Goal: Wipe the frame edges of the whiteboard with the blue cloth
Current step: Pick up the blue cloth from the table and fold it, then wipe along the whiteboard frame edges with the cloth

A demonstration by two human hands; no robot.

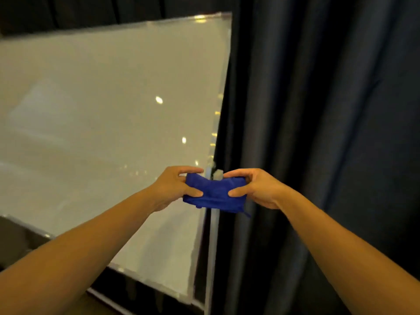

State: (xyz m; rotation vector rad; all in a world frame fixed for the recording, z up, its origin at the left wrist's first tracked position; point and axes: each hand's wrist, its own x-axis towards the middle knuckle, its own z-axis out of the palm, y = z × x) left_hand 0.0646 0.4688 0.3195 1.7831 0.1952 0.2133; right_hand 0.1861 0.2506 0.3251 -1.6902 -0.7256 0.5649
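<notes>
in front of the whiteboard's (102, 114) right frame edge (223, 87), both hands, left (176, 187) and right (256, 189), are pinching the cloth (214, 196) stretched crosswise over that upright edge.

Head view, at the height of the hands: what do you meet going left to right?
Whiteboard → left hand → blue cloth → right hand → dark curtain.

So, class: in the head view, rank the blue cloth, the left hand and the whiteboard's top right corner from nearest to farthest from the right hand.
1. blue cloth: gripped by the right hand.
2. left hand: holds the cloth's other end, on the left.
3. top right corner of the whiteboard: far above.
</notes>
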